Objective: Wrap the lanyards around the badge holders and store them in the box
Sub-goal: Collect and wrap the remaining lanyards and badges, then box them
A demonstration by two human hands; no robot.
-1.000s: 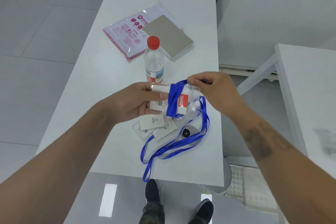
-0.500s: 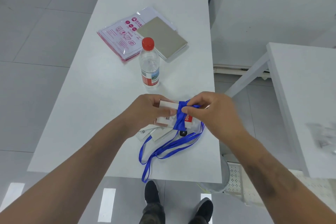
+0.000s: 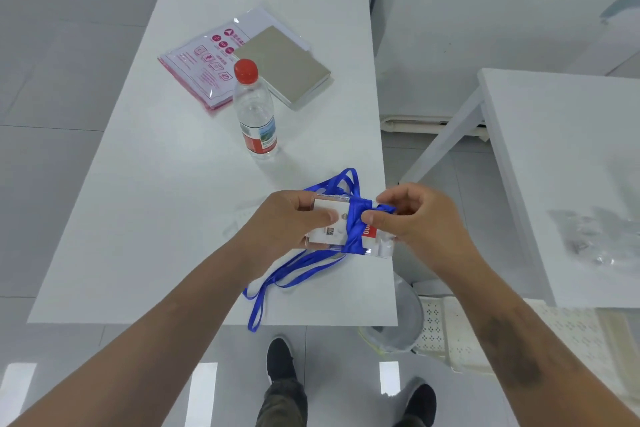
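fingers (image 3: 372, 217) of right hand (image 3: 419, 222) pinching flat blue lanyard (image 3: 355, 229), left hand (image 3: 284, 224) gripping clear rectangular badge holder (image 3: 329, 229)

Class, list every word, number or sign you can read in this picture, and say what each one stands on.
None reads in full.
Badge holder: white letters on red, partly hidden by the lanyard; QR code, too small.
Water bottle label: blurred.
Plastic bag: red icons and print, too small.

Clear badge holder (image 3: 329, 227) held above table edge, blue lanyard (image 3: 354, 229) wound around it.
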